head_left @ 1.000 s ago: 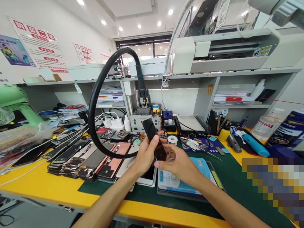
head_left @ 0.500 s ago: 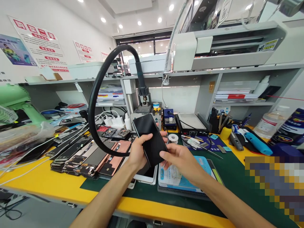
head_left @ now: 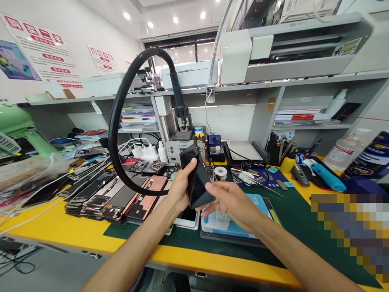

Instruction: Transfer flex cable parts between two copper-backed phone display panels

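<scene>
A black smartphone (head_left: 197,180), its dark glossy face turned partly towards me, is held up over the bench. My left hand (head_left: 179,184) grips its left side, with the thumb lying on the face and the other fingers hidden behind. At the lower right corner, my right hand (head_left: 231,198) pinches the phone's edge between thumb and fingers. Beneath the hands lie a white-framed tablet or phone (head_left: 187,222) and a blue-and-white package (head_left: 252,211) on a dark mesh tray (head_left: 234,239).
Stacked phone screens (head_left: 118,198) lie to the left under a thick black hose (head_left: 114,134). Behind stand a grey machine (head_left: 179,150), a solder spool (head_left: 220,173) and a flat heating plate (head_left: 244,150). Bottles (head_left: 346,150) and a blue-handled tool (head_left: 328,177) are at the right.
The phone has turned, so its face looks narrower and its right edge shows. Both hands still hold it; the left fingertips behind it are now hidden. The camera view has shifted slightly.
</scene>
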`<state>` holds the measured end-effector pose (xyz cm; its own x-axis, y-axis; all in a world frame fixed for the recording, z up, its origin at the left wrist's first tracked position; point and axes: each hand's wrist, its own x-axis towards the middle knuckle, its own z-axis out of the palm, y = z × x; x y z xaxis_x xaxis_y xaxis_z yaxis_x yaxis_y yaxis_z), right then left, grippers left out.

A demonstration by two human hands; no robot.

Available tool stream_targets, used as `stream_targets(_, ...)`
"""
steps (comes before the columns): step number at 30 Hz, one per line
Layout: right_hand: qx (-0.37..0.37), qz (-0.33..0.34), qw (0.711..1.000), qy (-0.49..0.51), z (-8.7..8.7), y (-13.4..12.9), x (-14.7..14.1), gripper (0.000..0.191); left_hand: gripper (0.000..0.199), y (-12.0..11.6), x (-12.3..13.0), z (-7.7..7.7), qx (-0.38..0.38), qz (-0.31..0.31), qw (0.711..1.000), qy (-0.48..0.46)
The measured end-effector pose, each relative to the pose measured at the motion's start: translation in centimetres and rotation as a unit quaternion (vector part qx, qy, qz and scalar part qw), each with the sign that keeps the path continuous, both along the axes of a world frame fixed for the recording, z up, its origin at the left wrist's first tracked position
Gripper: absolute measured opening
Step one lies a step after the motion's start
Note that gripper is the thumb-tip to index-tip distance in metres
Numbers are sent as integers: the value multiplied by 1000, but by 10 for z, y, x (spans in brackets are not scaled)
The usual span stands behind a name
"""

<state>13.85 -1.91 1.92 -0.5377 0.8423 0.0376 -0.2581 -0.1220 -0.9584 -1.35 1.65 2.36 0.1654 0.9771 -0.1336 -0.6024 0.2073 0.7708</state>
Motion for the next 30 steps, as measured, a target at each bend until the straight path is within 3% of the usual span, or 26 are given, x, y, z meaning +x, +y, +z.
stream_targets(3, -93, 104, 984, 109, 1, 0, 1, 42, 38, 0, 0, -3, -30, -55, 997, -44)
stream_targets(6, -130, 142, 972, 139, 0, 0, 2, 38, 47, 2, -3, -9, -17, -104, 994, -38)
stream_targets(12, -88, 126, 980, 124, -5, 1, 0, 31, 57, 3, -5, -15, 27, -132, 991, 6)
stream_targets(23, -133, 89, 981, 112, -3, 2, 1, 40, 50, 1, -1, -8, 34, -127, 991, -2)
stream_targets(27, -114, 54, 986, 108, -4, 5, 2, 36, 36, -2, 1, -3, 87, -35, 994, 49)
stream_targets(30, -81, -6, 992, 96, -2, 7, 3, 43, 39, -4, 0, -4, 158, 54, 980, 112)
